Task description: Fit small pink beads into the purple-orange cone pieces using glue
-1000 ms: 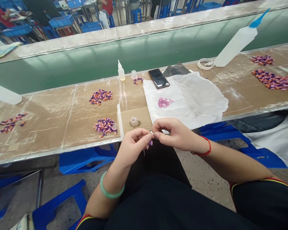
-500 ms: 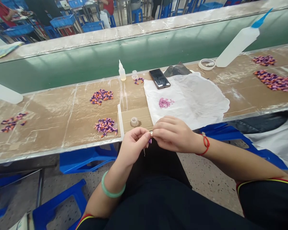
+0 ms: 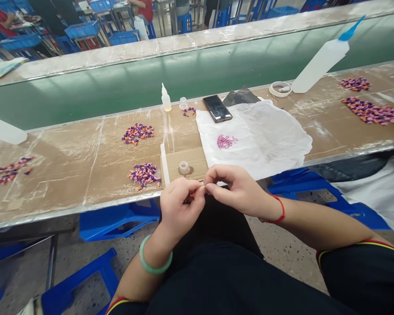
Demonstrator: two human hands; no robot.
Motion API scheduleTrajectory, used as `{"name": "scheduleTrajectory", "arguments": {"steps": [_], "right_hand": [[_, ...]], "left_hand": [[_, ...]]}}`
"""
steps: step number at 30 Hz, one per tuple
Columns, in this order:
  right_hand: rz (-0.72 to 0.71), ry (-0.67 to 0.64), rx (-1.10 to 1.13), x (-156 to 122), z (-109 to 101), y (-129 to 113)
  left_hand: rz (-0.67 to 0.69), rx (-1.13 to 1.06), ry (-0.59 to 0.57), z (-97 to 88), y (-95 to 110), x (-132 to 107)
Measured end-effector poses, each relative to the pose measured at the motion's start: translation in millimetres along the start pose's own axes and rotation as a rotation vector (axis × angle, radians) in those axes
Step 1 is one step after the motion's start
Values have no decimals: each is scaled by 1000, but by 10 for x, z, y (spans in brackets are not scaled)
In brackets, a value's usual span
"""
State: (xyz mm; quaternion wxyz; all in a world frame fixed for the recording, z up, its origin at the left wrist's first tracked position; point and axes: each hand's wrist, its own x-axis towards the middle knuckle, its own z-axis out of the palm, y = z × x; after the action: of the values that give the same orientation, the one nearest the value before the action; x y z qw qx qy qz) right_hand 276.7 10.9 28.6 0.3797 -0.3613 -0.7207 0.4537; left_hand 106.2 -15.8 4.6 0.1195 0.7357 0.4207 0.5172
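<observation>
Pinching piece (image 3: 202,187), left hand (image 3: 179,205), right hand (image 3: 236,190)

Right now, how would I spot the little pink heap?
Along the brown workbench, find the crumpled white cloth just in front of the black phone. On the cloth's left half lies a small heap of tiny pink pieces. It is the only heap on the cloth, and its pieces are finer than the purple-and-orange heaps on the bare bench.

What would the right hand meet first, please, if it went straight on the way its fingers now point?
The right hand would most likely meet the left hand first, around a tiny pinched piece.
</observation>
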Motion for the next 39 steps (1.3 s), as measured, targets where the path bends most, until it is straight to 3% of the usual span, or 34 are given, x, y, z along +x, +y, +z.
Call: {"name": "scheduleTrajectory", "arguments": {"steps": [8, 11, 15, 22, 28, 33, 39], "right_hand": [[23, -14, 18, 53, 67, 31], [17, -41, 41, 92, 77, 32], [-34, -102, -9, 185, 26, 39], [-107, -365, -393, 691, -193, 260], [-52, -599, -791, 1141, -130, 399], [-68, -725, -969, 1279, -10, 335], [-85, -784, -1056, 1338, 55, 299]], "left_hand": [[-70, -36, -29, -32, -44, 16], [-182, -176, -39, -54, -103, -9], [-383, -358, 28, -124, -260, -86], [-577, -433, -54, -241, -547, -158], [-682, -465, -97, -222, -681, -207], [-673, -483, -86, -199, -761, -255], [-697, -517, -82, -186, -771, -262]]}}
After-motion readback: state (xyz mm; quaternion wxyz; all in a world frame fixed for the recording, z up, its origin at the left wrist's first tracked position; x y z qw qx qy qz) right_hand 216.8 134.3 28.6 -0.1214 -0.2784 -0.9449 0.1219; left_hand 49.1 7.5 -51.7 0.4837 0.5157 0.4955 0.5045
